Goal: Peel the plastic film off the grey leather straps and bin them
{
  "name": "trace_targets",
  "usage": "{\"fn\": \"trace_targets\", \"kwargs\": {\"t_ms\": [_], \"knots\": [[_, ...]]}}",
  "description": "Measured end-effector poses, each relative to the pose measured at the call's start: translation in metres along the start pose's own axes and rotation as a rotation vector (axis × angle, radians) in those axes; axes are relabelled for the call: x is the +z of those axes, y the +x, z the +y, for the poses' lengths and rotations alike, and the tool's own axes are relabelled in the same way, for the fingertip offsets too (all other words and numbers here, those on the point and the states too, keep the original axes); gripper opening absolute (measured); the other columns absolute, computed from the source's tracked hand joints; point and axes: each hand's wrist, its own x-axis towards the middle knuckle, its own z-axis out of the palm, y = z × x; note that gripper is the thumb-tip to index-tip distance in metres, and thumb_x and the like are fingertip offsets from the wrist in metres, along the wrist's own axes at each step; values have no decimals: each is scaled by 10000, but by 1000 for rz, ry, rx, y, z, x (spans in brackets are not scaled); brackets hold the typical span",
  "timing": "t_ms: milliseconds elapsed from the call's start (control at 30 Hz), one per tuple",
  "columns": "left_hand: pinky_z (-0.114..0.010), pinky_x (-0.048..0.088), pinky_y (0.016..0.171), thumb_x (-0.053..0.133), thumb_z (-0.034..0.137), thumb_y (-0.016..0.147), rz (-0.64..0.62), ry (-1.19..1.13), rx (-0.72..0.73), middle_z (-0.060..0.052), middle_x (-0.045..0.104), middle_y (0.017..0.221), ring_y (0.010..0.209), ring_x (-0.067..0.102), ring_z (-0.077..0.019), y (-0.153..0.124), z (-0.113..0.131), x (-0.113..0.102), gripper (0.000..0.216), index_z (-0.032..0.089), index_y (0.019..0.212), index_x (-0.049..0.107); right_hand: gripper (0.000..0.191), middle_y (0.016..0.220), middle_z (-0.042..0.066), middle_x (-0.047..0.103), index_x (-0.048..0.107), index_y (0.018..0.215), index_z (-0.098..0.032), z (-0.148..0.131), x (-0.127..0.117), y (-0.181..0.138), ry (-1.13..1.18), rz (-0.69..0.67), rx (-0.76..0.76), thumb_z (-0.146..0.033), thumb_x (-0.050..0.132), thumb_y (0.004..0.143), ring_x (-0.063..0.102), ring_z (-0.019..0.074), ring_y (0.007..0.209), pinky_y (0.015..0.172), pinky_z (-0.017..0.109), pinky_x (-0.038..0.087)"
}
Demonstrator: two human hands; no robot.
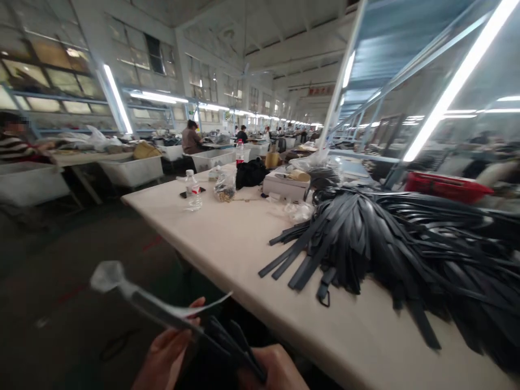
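At the bottom edge my left hand point(164, 355) is closed round a strip in a clear plastic sleeve point(134, 295) that sticks up to the left. My right hand point(276, 368) is closed on a small bundle of black straps point(233, 341) below the table's near edge. Both hands are partly cut off and a little blurred. A big heap of black straps point(406, 244) lies on the cream table point(227, 238) to the right, some with metal rings at their ends.
Further along the table stand a water bottle point(194, 190), a phone, a plastic bag, a black bag point(251, 173) and a white box point(284, 187). A red crate point(444, 187) sits at the right. White bins and seated workers fill the hall behind. Dark floor lies to the left.
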Motion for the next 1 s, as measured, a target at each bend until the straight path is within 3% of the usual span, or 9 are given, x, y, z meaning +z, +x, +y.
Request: {"fn": "trace_targets", "kwargs": {"t_ms": [100,200,400,533,700,900,1000], "knots": [[-264,570,664,761,182,747,280,-188,-475,-63,757,822,744,704,-170,-4,-15,-27,52,154,777,729,257,555,-3,671,690,662,-168,-3,10,8,-82,-65,47,-222,494,820,585,109,507,478,175,348],[-207,535,535,690,120,812,421,-268,-551,-24,695,620,534,644,-106,-3,-20,-30,109,123,707,662,342,529,15,655,643,615,-184,-3,10,8,-223,-26,88,-303,455,875,582,130,505,487,200,358],[-218,535,564,835,230,679,183,-228,-489,-10,706,667,585,656,-122,-3,-27,-4,214,137,767,664,352,571,22,659,592,640,-216,-14,15,22,-392,63,73,-359,410,905,571,152,521,518,239,358],[-214,527,663,840,256,672,-3,-230,-510,-40,725,753,666,659,-115,4,-32,6,240,106,803,705,372,648,35,692,630,709,-208,-14,21,42,-345,85,67,-377,378,923,605,156,556,526,239,368],[-211,499,624,875,275,610,171,-263,-442,-41,731,782,657,637,-111,27,-30,0,285,128,796,718,403,613,17,704,635,682,-213,5,9,39,-274,-2,163,-432,386,912,643,166,561,530,230,398],[-220,486,651,850,261,647,-28,-250,-559,-34,697,725,663,627,-120,22,-45,10,235,109,763,713,372,663,32,704,610,718,-218,6,15,48,-380,36,99,-398,353,917,639,173,585,538,241,399],[-211,481,631,840,282,665,82,-294,-565,-41,720,782,676,634,-115,27,-46,7,240,126,792,709,426,654,28,711,615,723,-219,12,16,51,-299,18,139,-460,325,923,657,177,586,540,238,416]]}}
